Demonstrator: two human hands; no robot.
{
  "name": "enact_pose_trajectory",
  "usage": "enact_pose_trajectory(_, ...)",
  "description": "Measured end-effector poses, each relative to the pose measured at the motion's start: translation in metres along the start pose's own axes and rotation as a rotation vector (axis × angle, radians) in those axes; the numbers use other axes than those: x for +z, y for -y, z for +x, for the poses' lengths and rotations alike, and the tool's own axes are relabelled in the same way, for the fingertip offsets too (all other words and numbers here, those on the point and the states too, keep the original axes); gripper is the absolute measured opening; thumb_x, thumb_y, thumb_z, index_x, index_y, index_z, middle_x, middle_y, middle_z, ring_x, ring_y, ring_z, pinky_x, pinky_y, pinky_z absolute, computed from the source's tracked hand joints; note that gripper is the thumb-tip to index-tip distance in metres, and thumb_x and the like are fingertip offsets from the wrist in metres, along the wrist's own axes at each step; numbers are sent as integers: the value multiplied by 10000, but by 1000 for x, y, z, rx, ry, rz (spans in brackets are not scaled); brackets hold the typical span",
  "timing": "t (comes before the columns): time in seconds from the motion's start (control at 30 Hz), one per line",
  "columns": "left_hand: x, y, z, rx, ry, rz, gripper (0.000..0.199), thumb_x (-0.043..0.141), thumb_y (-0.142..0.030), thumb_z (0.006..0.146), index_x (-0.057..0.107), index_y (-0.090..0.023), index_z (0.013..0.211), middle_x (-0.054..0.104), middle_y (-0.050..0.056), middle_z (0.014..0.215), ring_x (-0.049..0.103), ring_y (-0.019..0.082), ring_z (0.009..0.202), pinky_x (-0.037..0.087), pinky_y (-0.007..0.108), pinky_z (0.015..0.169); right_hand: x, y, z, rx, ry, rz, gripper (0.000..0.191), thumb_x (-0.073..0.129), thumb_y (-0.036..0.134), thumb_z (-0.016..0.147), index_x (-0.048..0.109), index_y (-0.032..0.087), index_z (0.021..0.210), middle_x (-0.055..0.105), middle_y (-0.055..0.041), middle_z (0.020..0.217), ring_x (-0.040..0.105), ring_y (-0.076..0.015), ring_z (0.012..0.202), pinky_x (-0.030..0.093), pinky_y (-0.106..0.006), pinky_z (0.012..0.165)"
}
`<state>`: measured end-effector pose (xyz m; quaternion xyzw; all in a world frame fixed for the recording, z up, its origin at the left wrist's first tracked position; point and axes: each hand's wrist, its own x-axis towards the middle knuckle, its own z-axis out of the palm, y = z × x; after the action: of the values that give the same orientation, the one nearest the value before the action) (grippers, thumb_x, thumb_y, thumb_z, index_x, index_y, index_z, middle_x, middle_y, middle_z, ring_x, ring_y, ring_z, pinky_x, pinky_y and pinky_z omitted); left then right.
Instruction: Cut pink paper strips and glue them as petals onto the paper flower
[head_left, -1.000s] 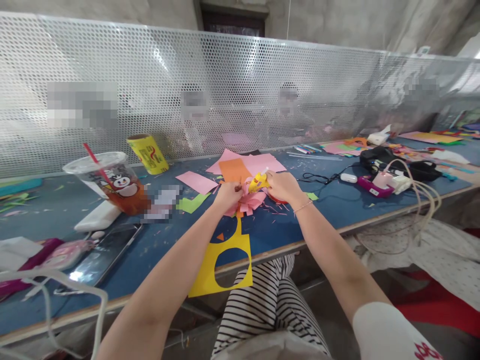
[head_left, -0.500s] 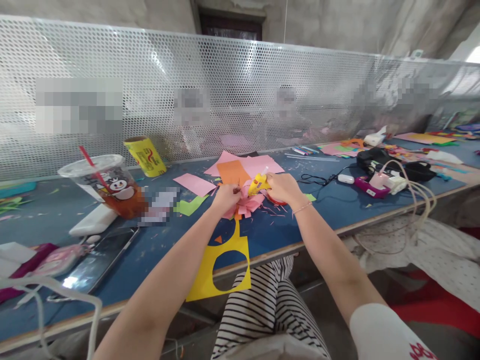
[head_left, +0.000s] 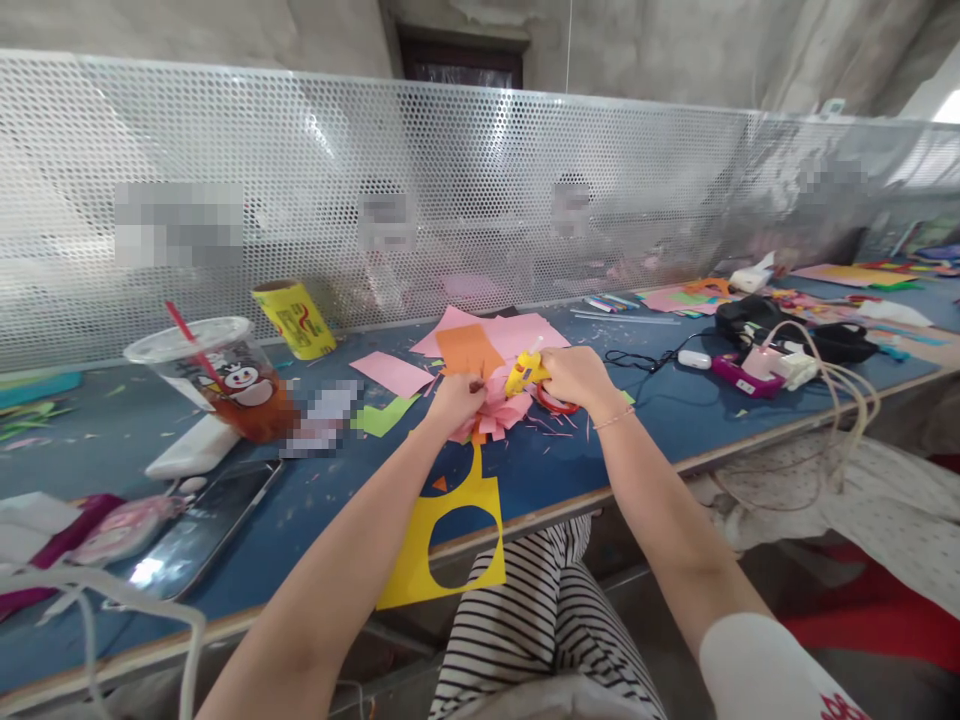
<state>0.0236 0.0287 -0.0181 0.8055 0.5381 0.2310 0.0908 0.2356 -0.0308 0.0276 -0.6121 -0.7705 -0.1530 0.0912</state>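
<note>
My right hand (head_left: pixel 577 380) is wrapped round a small yellow glue gun (head_left: pixel 525 372), its front end pointing down and left at a pink paper flower (head_left: pixel 501 412). The flower has several cut petals. My left hand (head_left: pixel 457 402) is closed at the flower's left side, fingertips pinching its paper; the exact spot they grip is partly hidden. A red ring-shaped thing (head_left: pixel 556 402), perhaps a tape roll, lies under my right hand. Below my left hand a yellow paper sheet (head_left: pixel 405 585) with round cut-outs hangs over the table edge.
Pink sheets (head_left: pixel 534 328) and an orange sheet (head_left: pixel 466 350) lie behind the flower. At the left stand a drink cup (head_left: pixel 259 400) with a straw and a yellow can-like tube (head_left: pixel 298 318); a phone (head_left: pixel 199 530) lies in front. Cables run to a purple power strip (head_left: pixel 750 378).
The glue gun and my right hand have shifted slightly right, baring more of the red ring. My left hand keeps its pinch. The whole view has moved a little.
</note>
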Motion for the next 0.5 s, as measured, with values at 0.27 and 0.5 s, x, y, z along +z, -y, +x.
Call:
enact_pose_trajectory(0.27,-1,-4,-4,88,59,40,225,469,-289,777,671,-191,794,688,44,808,616,167,742,414,243,623,8,-23,0,195,-161,162,385,537,440,774,578,205,1076,675,-81,982,627,-241,891,423,-287,692)
enact_pose_trajectory(0.5,-1,-12,-3,232,173,135,291,435,-157,747,669,-231,902,669,34,988,601,170,919,443,270,820,23,-46,6,503,-195,237,376,550,435,758,589,179,1031,673,-98,965,622,-241,897,444,-296,705)
